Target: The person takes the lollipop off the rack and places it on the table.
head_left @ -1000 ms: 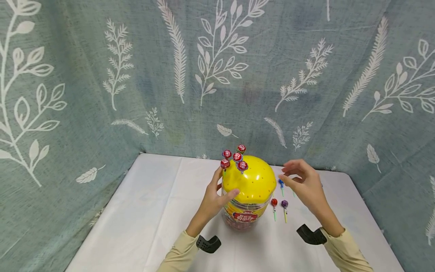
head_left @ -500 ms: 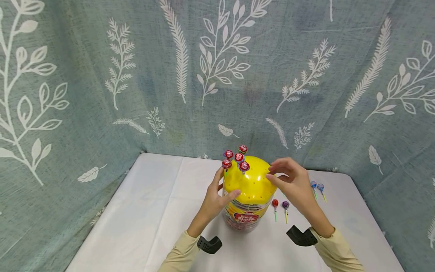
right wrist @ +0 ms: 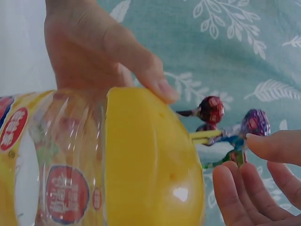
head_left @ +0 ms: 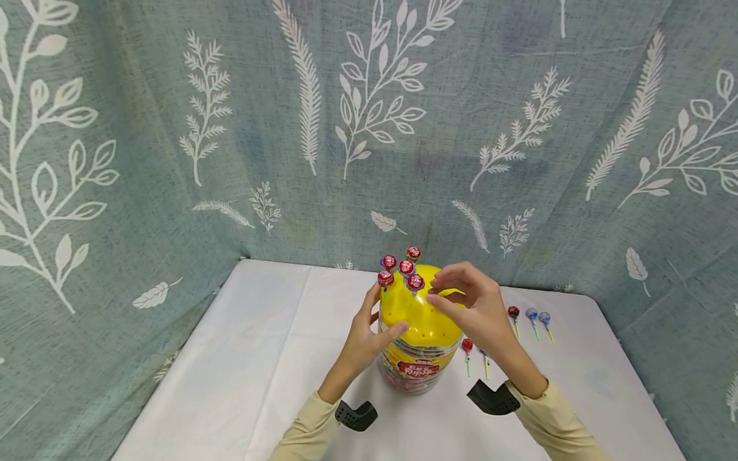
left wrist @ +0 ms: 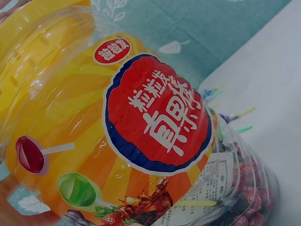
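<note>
A clear candy jar (head_left: 418, 369) with a yellow domed lid (head_left: 425, 320) stands upright on the table. Several lollipops (head_left: 406, 267) stick up from the lid's far left part. My left hand (head_left: 362, 339) holds the jar by the left side of the lid, thumb on top, fingers round the edge. Over the lid's right side hovers my right hand (head_left: 480, 307), its fingers bent and its thumb apart from them. In the right wrist view these fingertips are close by a purple-wrapped lollipop (right wrist: 256, 123), with no lollipop gripped.
Loose lollipops lie on the white table (head_left: 277, 384) right of the jar: a red one (head_left: 467, 345), a dark red one (head_left: 514, 312) and blue ones (head_left: 532, 314). The right hand partly hides another. A green leaf-print cloth (head_left: 323, 205) hangs behind and at both sides.
My right hand has moved left from above the loose lollipops to over the lid, close to the standing lollipops, uncovering several on the table. My left hand stays on the lid.
</note>
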The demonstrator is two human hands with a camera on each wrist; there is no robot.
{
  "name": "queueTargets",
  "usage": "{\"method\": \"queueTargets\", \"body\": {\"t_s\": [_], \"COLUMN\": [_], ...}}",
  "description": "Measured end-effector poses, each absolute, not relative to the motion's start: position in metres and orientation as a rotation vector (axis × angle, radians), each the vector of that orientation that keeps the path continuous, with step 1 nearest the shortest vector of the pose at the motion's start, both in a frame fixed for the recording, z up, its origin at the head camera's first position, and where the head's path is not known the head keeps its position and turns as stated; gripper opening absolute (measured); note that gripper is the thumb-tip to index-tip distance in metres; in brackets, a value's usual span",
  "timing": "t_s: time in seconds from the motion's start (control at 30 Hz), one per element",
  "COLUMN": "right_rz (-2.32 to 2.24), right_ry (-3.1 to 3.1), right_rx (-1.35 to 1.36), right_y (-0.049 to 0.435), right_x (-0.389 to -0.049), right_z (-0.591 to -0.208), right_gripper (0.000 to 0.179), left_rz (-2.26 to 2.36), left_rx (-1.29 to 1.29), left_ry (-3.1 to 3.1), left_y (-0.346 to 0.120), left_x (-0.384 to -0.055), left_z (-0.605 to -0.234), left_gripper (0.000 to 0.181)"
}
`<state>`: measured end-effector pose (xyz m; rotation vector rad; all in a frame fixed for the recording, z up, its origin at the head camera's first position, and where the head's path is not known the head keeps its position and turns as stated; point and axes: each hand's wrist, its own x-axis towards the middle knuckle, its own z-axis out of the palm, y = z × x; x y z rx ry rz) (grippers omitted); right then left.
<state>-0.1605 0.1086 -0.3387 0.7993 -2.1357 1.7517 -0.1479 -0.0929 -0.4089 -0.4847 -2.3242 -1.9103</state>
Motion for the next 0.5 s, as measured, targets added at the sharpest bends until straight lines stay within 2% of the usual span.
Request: {"method": "queueTargets", "body": {"t_s": [0.5], "right_rz": [1.768], "right_ry": [-2.108], "right_rx": [0.868], "right_y": [0.090], "right_x": [-0.163], "right_z": [-0.340], "right_gripper": [0.032], "left_rz": [-1.909], "left_rx": [-0.502], "left_ry": [-2.319], "left_y": [-0.094], "left_x": [-0.149], "left_z": [-0.410], "left_gripper": [0.081]}}
